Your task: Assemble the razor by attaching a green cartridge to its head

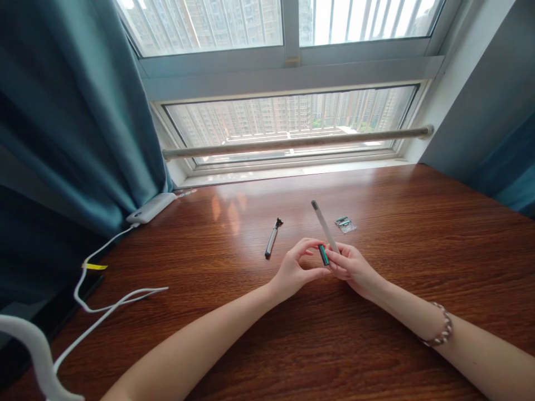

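Observation:
Both hands meet over the middle of the wooden table. My right hand is closed round a slim silver razor handle that points up and away from me. A small green and black razor cartridge sits at the handle's near end, pinched between the thumb and fingers of my left hand. A second razor handle, dark and silver, lies flat on the table just left of the hands. A small clear packet with cartridges lies to the right of the raised handle.
A white power bank rests at the table's back left by the blue curtain, with white cables trailing over the left side. A window with a rail runs along the far edge. A beaded bracelet circles my right wrist.

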### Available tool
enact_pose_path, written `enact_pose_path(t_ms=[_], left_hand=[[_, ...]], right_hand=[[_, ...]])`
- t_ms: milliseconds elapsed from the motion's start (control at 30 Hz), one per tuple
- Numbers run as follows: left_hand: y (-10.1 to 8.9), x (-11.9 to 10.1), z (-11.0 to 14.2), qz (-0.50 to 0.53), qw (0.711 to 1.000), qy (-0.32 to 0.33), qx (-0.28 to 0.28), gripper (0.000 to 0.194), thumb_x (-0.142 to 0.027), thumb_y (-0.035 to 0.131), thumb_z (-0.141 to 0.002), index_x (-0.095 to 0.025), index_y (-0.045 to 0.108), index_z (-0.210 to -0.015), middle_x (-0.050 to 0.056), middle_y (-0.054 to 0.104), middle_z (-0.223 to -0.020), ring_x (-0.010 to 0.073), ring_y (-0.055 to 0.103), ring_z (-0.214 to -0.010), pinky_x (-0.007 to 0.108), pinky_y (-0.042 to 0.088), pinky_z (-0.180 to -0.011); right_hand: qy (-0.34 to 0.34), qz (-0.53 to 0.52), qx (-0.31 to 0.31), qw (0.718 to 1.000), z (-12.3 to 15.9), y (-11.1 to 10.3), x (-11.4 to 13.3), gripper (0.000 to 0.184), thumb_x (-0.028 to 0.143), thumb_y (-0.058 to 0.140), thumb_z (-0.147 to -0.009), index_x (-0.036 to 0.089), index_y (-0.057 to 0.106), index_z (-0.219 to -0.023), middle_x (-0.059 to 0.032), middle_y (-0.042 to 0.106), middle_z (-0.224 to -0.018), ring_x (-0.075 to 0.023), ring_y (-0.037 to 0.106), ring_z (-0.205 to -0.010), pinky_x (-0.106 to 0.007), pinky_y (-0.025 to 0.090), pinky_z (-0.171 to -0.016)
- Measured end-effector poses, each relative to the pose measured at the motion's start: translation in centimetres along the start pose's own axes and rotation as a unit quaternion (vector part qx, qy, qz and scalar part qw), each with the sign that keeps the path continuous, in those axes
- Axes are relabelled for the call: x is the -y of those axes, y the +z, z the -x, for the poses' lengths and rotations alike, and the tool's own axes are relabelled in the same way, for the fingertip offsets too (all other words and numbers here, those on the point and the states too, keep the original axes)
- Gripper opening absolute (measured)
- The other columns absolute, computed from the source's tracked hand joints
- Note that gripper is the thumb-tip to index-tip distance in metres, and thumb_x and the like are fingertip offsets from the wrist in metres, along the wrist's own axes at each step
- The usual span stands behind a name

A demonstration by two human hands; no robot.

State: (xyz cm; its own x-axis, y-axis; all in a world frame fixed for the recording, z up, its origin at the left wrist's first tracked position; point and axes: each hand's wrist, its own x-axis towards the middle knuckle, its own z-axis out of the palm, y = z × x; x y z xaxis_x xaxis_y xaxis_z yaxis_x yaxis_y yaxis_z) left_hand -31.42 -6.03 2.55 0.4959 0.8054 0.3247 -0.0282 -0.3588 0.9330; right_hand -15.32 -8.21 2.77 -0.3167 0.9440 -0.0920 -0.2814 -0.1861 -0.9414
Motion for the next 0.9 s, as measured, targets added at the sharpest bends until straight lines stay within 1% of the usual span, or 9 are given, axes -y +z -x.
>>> enact_pose_path(t_ms=[167, 267, 333, 400, 467, 533, 667, 767, 900], left_hand=[[0.1, 0.0, 0.2, 0.028, 0.999, -0.029, -0.004, 0.042, -0.023, 0.068, -0.066, -0.02, 0.055, -0.106, 0.007, 0.055, -0.108, 0.0206, 0.051, -0.102, 0.033, 0.039, -0.088], [-0.3, 0.3, 0.0, 0.056, 0.996, -0.052, -0.041, 0.045, -0.023, 0.066, -0.068, -0.02, 0.053, -0.111, 0.008, 0.055, -0.111, 0.0201, 0.051, -0.101, 0.033, 0.04, -0.087], [-0.6, 0.5, -0.3, 0.074, 0.993, -0.058, -0.074, 0.047, -0.023, 0.065, -0.069, -0.02, 0.052, -0.114, 0.008, 0.057, -0.11, 0.0197, 0.05, -0.101, 0.033, 0.04, -0.086], [-0.9, 0.8, -0.5, 0.089, 0.99, -0.058, -0.097, 0.047, -0.022, 0.065, -0.069, -0.021, 0.053, -0.114, 0.008, 0.058, -0.108, 0.0193, 0.05, -0.101, 0.032, 0.04, -0.085], [-1.1, 1.0, -0.7, 0.103, 0.987, -0.059, -0.107, 0.048, -0.021, 0.066, -0.068, -0.022, 0.053, -0.115, 0.007, 0.059, -0.106, 0.0186, 0.051, -0.099, 0.031, 0.04, -0.085], [-1.1, 1.0, -0.9, 0.119, 0.985, -0.059, -0.108, 0.049, -0.021, 0.065, -0.068, -0.022, 0.053, -0.115, 0.007, 0.06, -0.106, 0.0182, 0.051, -0.099, 0.03, 0.04, -0.085], [-1.0, 1.0, -0.9, 0.139, 0.983, -0.06, -0.105, 0.049, -0.021, 0.065, -0.068, -0.023, 0.053, -0.116, 0.007, 0.06, -0.107, 0.0187, 0.052, -0.1, 0.03, 0.04, -0.084], [-1.1, 1.1, -0.9, 0.143, 0.981, -0.067, -0.11, 0.048, -0.022, 0.065, -0.067, -0.022, 0.054, -0.114, 0.007, 0.06, -0.105, 0.019, 0.052, -0.099, 0.031, 0.04, -0.083], [-1.2, 1.3, -1.0, 0.153, 0.98, -0.068, -0.108, 0.047, -0.021, 0.065, -0.068, -0.023, 0.054, -0.114, 0.007, 0.06, -0.104, 0.0179, 0.052, -0.098, 0.03, 0.04, -0.083]], right_hand=[[-0.018, 0.041, 0.004, 0.999, 0.4, -0.1, -0.4, 0.029, 0.046, 0.053, -0.078, 0.017, 0.046, -0.076, 0.0068, 0.035, -0.052, -0.0027, 0.017, -0.038, -0.02, 0.009, -0.037], [-0.111, 0.177, -0.027, 0.978, 0.0, -1.7, 0.2, 0.035, 0.051, 0.041, -0.082, 0.018, 0.044, -0.071, 0.0059, 0.029, -0.051, -0.0062, 0.023, -0.042, -0.021, 0.017, -0.04], [-0.201, 0.34, -0.047, 0.917, -0.4, -3.6, 1.0, 0.041, 0.05, 0.033, -0.085, 0.017, 0.044, -0.063, 0.0029, 0.033, -0.052, -0.0085, 0.031, -0.047, -0.023, 0.022, -0.046], [-0.256, 0.49, -0.086, 0.829, -0.8, -5.8, 1.8, 0.04, 0.046, 0.035, -0.085, 0.018, 0.04, -0.057, 0.0028, 0.032, -0.049, -0.0094, 0.031, -0.046, -0.025, 0.022, -0.05], [-0.282, 0.573, -0.121, 0.76, -1.0, -7.5, 2.4, 0.04, 0.043, 0.037, -0.084, 0.018, 0.034, -0.053, 0.0026, 0.031, -0.047, -0.0097, 0.031, -0.045, -0.025, 0.021, -0.05], [-0.295, 0.619, -0.126, 0.717, -1.2, -8.4, 2.5, 0.039, 0.042, 0.037, -0.084, 0.018, 0.033, -0.053, 0.0017, 0.034, -0.048, -0.0102, 0.032, -0.045, -0.025, 0.022, -0.051], [-0.306, 0.673, -0.102, 0.666, -1.3, -8.4, 1.9, 0.039, 0.042, 0.04, -0.082, 0.018, 0.036, -0.052, 0.0002, 0.04, -0.048, -0.0114, 0.036, -0.047, -0.025, 0.022, -0.052], [-0.297, 0.695, -0.143, 0.639, -1.4, -8.0, 1.6, 0.039, 0.043, 0.042, -0.081, 0.018, 0.038, -0.052, -0.0006, 0.043, -0.047, -0.0117, 0.038, -0.047, -0.025, 0.021, -0.051], [-0.29, 0.687, -0.183, 0.641, -1.3, -7.8, 1.4, 0.041, 0.044, 0.041, -0.083, 0.018, 0.036, -0.051, -0.0001, 0.042, -0.046, -0.0112, 0.038, -0.046, -0.025, 0.021, -0.051]])
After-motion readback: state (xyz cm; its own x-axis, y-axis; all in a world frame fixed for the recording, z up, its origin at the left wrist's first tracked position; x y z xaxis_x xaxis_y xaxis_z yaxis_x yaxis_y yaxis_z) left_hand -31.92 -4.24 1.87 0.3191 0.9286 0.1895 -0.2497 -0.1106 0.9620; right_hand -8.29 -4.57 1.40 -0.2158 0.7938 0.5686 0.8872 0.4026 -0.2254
